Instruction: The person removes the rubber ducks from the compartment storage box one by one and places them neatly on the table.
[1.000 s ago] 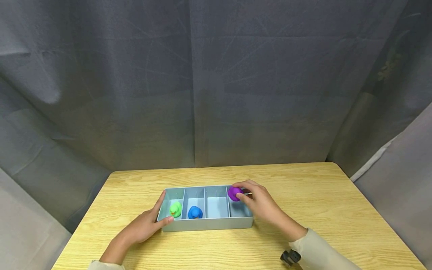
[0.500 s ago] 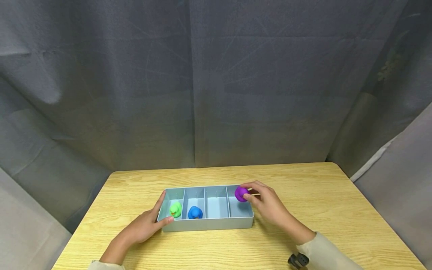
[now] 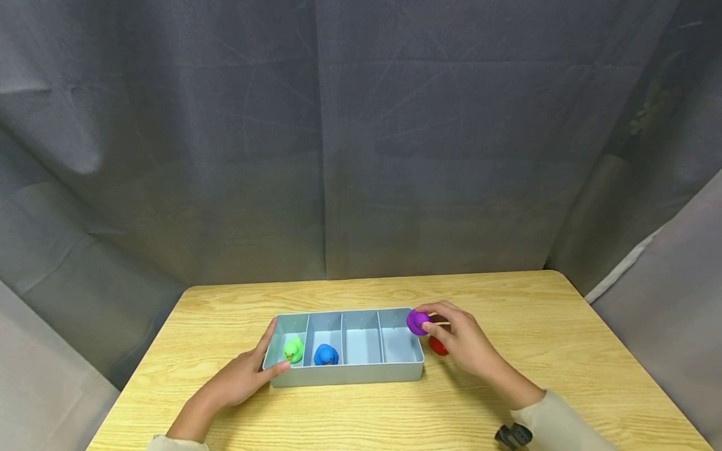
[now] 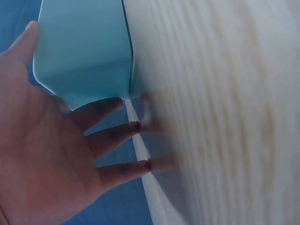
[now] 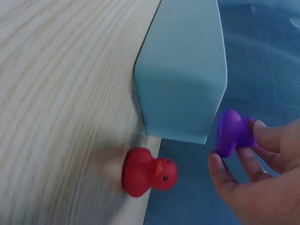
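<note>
My right hand (image 3: 465, 341) pinches a purple rubber duck (image 3: 417, 322) between thumb and fingertips, at the right end of the divided tray (image 3: 346, 374). In the right wrist view this purple duck (image 5: 228, 133) is held above the table, beside the tray's end wall (image 5: 180, 89). A red rubber duck (image 5: 140, 172) stands on the table below it, partly covered by the right hand in the head view. At the tray's left end, my left hand (image 3: 245, 376) rests with its thumb on the front rim. The left wrist view shows its fingers (image 4: 112, 138) straight and spread, fingertips at the table.
A green duck (image 3: 294, 350) sits in the tray's leftmost compartment and a blue duck (image 3: 326, 355) in the one beside it. The wooden table (image 3: 237, 300) ends at a grey curtain (image 3: 361, 156) behind, with more cloth at both sides.
My right hand has moved right with the purple duck, from over the rightmost compartment to the tray's right edge. The red duck has come into sight under the hand. My left hand has stayed still.
</note>
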{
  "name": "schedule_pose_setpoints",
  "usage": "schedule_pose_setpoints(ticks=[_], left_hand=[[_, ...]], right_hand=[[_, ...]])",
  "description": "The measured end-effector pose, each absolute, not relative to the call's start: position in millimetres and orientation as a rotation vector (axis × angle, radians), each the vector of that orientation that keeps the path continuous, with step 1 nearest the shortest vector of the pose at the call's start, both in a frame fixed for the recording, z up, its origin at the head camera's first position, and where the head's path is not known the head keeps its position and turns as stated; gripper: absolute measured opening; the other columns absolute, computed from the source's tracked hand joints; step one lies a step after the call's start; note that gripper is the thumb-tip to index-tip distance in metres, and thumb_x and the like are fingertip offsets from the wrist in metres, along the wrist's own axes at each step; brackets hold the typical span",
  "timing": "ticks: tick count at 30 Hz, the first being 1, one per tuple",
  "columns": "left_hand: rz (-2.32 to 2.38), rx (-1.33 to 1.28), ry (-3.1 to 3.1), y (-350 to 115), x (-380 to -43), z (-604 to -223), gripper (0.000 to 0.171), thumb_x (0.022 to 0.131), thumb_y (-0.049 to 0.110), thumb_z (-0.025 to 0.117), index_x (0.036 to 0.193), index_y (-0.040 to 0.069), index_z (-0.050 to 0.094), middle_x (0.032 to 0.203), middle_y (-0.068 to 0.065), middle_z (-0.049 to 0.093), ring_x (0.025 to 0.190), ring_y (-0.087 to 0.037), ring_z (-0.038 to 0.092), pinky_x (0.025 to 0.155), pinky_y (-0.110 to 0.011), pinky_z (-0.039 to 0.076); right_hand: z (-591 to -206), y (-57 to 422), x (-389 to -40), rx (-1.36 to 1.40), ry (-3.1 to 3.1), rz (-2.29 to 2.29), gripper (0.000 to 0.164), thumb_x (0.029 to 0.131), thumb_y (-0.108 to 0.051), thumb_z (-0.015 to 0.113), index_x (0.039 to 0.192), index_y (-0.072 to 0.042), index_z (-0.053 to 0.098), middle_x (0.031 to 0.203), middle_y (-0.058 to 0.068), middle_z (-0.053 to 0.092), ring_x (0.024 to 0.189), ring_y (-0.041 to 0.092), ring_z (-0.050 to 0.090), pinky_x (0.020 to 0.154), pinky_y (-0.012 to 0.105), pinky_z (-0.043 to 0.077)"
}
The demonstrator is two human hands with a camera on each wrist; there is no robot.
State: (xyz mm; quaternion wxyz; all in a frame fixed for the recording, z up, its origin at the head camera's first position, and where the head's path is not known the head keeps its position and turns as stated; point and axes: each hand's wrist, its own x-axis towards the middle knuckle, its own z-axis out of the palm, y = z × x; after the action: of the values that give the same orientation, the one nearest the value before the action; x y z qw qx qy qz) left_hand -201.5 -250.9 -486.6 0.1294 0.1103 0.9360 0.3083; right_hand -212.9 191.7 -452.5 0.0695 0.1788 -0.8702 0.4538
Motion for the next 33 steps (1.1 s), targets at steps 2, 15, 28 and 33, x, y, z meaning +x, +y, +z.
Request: schedule_pose_setpoints(ticks=[2, 15, 28, 33], left_hand=[[0.896, 0.323, 2.719, -251, -202, -487, 0.092, 0.102, 0.061, 0.054, 0.167, 0.033, -0.006, 0.16, -0.029, 0.036, 0.141, -0.049, 0.044, 0.108, -0.067, 0.038], [0.885, 0.328, 2.726, -251, -203, -487, 0.092, 0.102, 0.06, 0.053, 0.167, 0.032, -0.006, 0.16, -0.029, 0.037, 0.14, -0.048, 0.045, 0.108, -0.065, 0.039], [0.889, 0.312, 2.714, -251, -202, -487, 0.092, 0.102, 0.06, 0.054, 0.167, 0.033, -0.006, 0.16, -0.029, 0.036, 0.141, -0.049, 0.045, 0.108, -0.066, 0.038], [0.894, 0.307, 2.709, -250, -202, -486, 0.093, 0.102, 0.06, 0.054, 0.167, 0.032, -0.005, 0.161, -0.029, 0.035, 0.141, -0.049, 0.044, 0.109, -0.066, 0.038]], right_hand=[[-453, 195, -213, 0.531, -2.62, 1.358, 0.025, 0.098, -0.007, 0.069, 0.123, -0.009, 0.071, 0.119, 0.008, 0.068, 0.112, 0.032, 0.068, 0.091, 0.041, 0.058], [-460, 220, -213, 0.518, -2.604, 1.326, 0.026, 0.098, -0.003, 0.068, 0.124, -0.004, 0.07, 0.12, 0.01, 0.069, 0.111, 0.035, 0.069, 0.09, 0.039, 0.058], [-464, 241, -209, 0.474, -2.634, 1.31, 0.028, 0.099, -0.002, 0.067, 0.126, -0.002, 0.068, 0.122, 0.012, 0.068, 0.113, 0.035, 0.068, 0.092, 0.041, 0.057], [-466, 248, -208, 0.441, -2.669, 1.294, 0.028, 0.1, -0.002, 0.066, 0.127, -0.003, 0.068, 0.124, 0.012, 0.067, 0.116, 0.036, 0.067, 0.094, 0.042, 0.057]])
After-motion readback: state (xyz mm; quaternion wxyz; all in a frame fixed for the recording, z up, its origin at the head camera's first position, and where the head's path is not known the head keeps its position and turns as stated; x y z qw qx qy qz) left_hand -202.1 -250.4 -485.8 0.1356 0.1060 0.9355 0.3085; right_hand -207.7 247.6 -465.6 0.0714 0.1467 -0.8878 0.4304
